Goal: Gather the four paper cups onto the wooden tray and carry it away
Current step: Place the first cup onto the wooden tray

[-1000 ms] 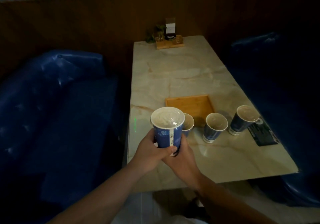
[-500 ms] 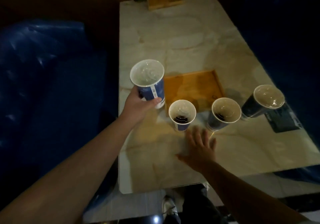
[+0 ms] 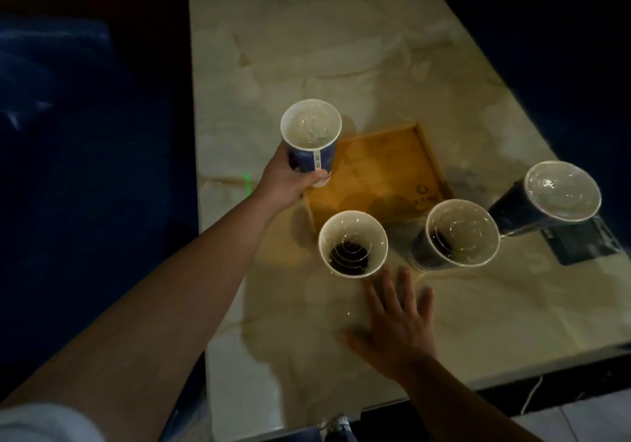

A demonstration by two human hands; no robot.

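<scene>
head view: the left hand [image 3: 285,182] is wrapped around a blue paper cup [image 3: 310,141] near its base, holding it upright in the air over the left edge of the wooden tray [image 3: 382,175]; the cup's rim is white and its top looks sealed with a clear film. the tray lies flat on the marble tabletop [image 3: 307,49] and nothing stands on it. the right hand [image 3: 396,325] is released, fingers spread, palm down low over the near part of the tabletop, grasping nothing. just beyond its fingertips stands a second cup [image 3: 353,243] with dark liquid in the bottom, at the near left corner of the tray. a third cup [image 3: 457,235] stands right of it, at the tray's near right corner. a fourth cup [image 3: 553,197] stands farther right, beside a dark card [image 3: 587,245] lying on the tabletop. a blue seat [image 3: 68,134] fills the left side.
</scene>
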